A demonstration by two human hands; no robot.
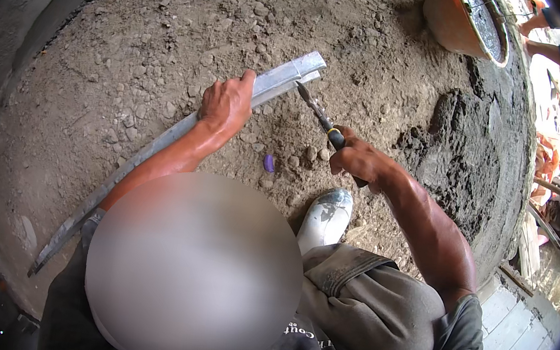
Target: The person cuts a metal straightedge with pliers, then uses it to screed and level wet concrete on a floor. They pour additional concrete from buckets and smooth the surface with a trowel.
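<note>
My left hand (226,103) is wrapped round a long grey metal channel (285,76), close to its far end. The strip runs back under my left forearm toward the lower left and bends there in the view. In my right hand (360,161) are tin snips (316,111) with black and yellow handles. Their narrow jaws meet the channel's edge just beyond my left hand. How far the jaws are apart is too small to tell. Below the channel, a small purple piece (269,163) lies on the dirt.
Rough, stony soil (168,63) spreads around me. Wet dark mortar (474,157) lies to the right. An orange bucket (452,21) of grey mix stands at the far right, with another person's limbs (542,36) beside it. My white boot (326,216) is near my right hand. Tiles (515,337) show lower right.
</note>
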